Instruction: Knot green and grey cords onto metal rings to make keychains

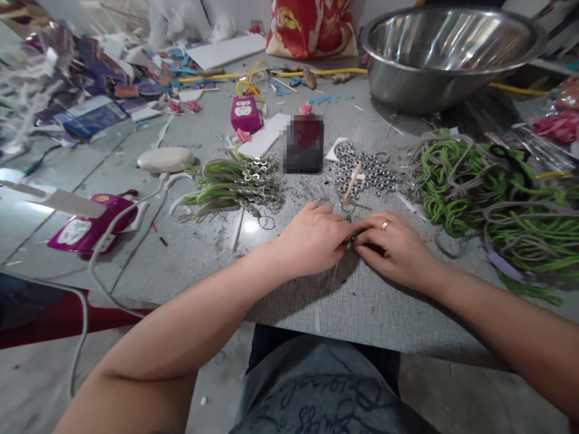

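Note:
My left hand (312, 241) and my right hand (395, 250) meet low over the grey table, fingertips closed together. Between them they pinch a small metallic piece (350, 240), mostly covered by the fingers, so its kind is unclear. Just beyond the fingertips lies a thin metal ring (347, 208). A pile of silver metal links (362, 172) is spread behind my hands, with a thin wooden stick (351, 184) on it. Left of my left hand lies a bundle of green and grey cords with metal ends (230, 184).
Loose green and grey cords (456, 181) are heaped on the right. Behind them stands a large steel bowl (434, 90). Purple power sockets (245, 114), a white cable (106, 235) and a dark pixelated object (303, 147) lie around. Scraps (90, 78) fill the back left.

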Action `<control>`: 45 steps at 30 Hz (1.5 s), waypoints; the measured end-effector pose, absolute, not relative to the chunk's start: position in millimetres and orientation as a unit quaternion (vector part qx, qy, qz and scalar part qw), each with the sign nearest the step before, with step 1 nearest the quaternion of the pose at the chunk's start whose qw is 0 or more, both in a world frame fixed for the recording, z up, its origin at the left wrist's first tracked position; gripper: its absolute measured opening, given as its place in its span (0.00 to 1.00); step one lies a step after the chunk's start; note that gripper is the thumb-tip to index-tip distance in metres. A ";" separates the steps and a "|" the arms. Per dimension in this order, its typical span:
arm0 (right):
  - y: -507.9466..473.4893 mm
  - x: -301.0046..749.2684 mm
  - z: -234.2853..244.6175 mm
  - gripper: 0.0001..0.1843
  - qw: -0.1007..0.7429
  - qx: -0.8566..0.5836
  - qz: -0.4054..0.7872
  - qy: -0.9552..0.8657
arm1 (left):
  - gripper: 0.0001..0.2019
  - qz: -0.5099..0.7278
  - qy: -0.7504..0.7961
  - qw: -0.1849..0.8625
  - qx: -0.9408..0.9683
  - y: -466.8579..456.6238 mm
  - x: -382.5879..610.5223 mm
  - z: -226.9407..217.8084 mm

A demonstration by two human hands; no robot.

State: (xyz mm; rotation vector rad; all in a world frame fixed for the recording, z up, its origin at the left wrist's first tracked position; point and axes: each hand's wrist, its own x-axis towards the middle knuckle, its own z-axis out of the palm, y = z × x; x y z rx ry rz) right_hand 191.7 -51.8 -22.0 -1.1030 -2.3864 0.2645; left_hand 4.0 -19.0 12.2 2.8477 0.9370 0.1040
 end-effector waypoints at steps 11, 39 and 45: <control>-51.4 191.8 -24.9 0.08 0.260 -0.412 0.121 -0.864 | 0.08 0.002 0.324 0.073 0.943 -20.1 7.0 11.6; -52.3 189.4 -26.3 0.08 0.237 -0.426 0.099 -0.868 | 0.07 -0.007 0.328 0.125 0.936 -12.6 -3.9 35.4; -53.5 190.1 -22.5 0.10 0.252 -0.435 0.101 -0.859 | 0.08 -0.055 0.331 0.137 0.932 -9.1 -15.9 41.7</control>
